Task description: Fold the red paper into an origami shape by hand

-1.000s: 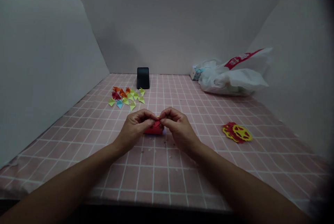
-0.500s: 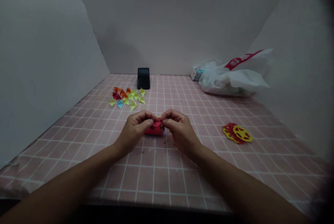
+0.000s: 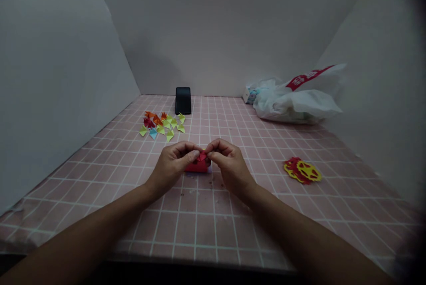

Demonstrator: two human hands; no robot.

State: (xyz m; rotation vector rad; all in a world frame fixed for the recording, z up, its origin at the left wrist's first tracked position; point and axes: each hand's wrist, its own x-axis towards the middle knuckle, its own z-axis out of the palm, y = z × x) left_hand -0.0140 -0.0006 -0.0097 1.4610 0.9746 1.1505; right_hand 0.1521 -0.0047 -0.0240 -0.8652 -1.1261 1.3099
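A small folded red paper [image 3: 201, 156] is pinched between my two hands at the middle of the table. My left hand [image 3: 175, 158] grips its left side with thumb and forefinger, and my right hand [image 3: 229, 163] has thumb and forefinger closed at its right side. Just beneath lies a red stack [image 3: 197, 168], perhaps of paper, with a bit of yellow and purple at its edges; my fingers partly cover it. Farther back on the left sit several folded paper pieces [image 3: 160, 129] in yellow, orange, red and blue, looking like little origami cranes.
A black phone [image 3: 183, 100] leans upright near the back wall. At the back right lies a white plastic bag [image 3: 293, 105] beside a small box [image 3: 248, 94]. Red and yellow paper cutouts [image 3: 302, 171] lie on the right of the checked tablecloth [image 3: 186, 232]. White walls enclose three sides.
My fingers have shifted slightly on the red paper, whose visible folds sit at a somewhat different angle. Both hands stay in nearly the same place.
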